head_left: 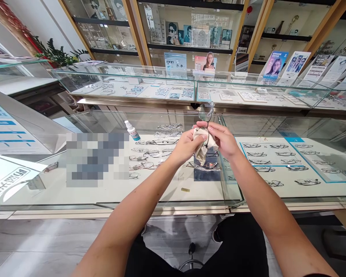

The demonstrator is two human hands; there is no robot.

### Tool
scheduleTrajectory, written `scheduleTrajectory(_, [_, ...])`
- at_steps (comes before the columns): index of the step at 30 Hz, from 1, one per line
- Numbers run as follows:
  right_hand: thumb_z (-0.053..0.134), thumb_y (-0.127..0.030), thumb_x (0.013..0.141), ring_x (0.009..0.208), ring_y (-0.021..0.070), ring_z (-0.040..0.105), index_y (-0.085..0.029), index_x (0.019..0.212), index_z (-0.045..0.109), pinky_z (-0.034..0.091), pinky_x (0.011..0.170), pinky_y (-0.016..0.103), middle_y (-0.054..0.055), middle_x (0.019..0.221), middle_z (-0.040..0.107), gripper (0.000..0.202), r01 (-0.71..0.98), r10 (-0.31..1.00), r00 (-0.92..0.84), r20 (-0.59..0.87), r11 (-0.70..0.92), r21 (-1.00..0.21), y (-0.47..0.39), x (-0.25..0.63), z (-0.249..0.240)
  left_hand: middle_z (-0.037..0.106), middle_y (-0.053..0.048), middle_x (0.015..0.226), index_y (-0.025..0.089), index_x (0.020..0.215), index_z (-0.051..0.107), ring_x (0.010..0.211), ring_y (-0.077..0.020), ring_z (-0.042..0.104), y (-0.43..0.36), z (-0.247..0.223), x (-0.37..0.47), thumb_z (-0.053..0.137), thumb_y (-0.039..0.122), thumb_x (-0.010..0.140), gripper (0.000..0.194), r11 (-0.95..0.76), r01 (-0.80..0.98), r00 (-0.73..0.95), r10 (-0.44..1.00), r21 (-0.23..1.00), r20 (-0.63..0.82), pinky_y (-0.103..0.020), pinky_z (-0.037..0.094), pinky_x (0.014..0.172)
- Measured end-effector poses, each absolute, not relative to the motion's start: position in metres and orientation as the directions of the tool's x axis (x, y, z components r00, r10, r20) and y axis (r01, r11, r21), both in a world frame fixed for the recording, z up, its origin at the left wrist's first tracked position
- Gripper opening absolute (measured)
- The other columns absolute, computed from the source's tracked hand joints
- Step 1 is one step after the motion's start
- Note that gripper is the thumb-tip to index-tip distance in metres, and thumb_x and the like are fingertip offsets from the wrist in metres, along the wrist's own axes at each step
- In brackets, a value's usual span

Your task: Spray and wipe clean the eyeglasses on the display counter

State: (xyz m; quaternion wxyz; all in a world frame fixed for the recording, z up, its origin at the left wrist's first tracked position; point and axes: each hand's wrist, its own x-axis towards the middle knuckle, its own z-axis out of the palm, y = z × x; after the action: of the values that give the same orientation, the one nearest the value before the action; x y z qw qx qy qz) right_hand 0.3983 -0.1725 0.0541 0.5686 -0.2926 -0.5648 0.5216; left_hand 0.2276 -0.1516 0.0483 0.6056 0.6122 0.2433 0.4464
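Above the glass counter, my left hand (188, 145) is closed on a beige cloth (201, 151), its thumb pressed over the cloth. The cloth is folded around the lower part of a pair of thin-framed glasses (206, 111), whose other lens sticks up above my fingers. Close against it on the right, my right hand (222, 139) pinches the glasses frame near the middle, with the cloth's edge at its fingers. The part of the glasses inside the cloth is hidden.
A white spray bottle (132, 130) stands on the glass counter (173, 197), left of my hands. Rows of glasses (150, 154) show beneath the glass on both sides. A small gold object (185, 189) lies near the front. Behind is another display case (150, 100).
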Motion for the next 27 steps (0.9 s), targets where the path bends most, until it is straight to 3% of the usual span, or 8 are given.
scheduleTrajectory(7, [0.084,-0.057,0.089,0.129,0.033,0.076,-0.026,0.117,0.089,0.059,0.112,0.047,0.008,0.133,0.085,0.042,-0.214,0.928,-0.179,0.327,0.288,-0.933,-0.1747,0.3983,0.0568,0.065,0.001,0.071,0.016,0.083,0.065,0.062,-0.0111,0.054,-0.1513,0.047,0.2284,0.089,0.059,0.077,0.049,-0.129,-0.253,0.465,0.853,0.959,0.237,-0.025,0.042,0.06])
scheduleTrajectory(17, [0.078,-0.053,0.096,0.142,0.0329,0.07,-0.028,0.123,0.088,0.05,0.126,0.049,0.005,0.142,0.082,0.038,-0.189,0.899,-0.224,0.377,0.339,-0.921,-0.1736,0.3983,0.0562,0.067,0.0,0.07,0.016,0.079,0.066,0.06,-0.0112,0.056,-0.1507,0.0466,0.2299,0.09,0.066,0.075,0.056,-0.122,-0.28,0.439,0.866,0.952,0.24,-0.025,0.044,0.059])
scheduleTrajectory(27, [0.075,-0.057,0.097,0.139,0.0333,0.071,-0.028,0.127,0.087,0.052,0.123,0.048,0.006,0.143,0.081,0.044,-0.105,0.895,-0.252,0.367,0.352,-0.93,-0.1747,0.3998,0.0576,0.067,-0.001,0.067,0.017,0.073,0.067,0.058,-0.0112,0.054,-0.1535,0.0494,0.2311,0.092,0.068,0.071,0.057,-0.106,-0.27,0.393,0.895,0.957,0.21,-0.025,0.044,0.058])
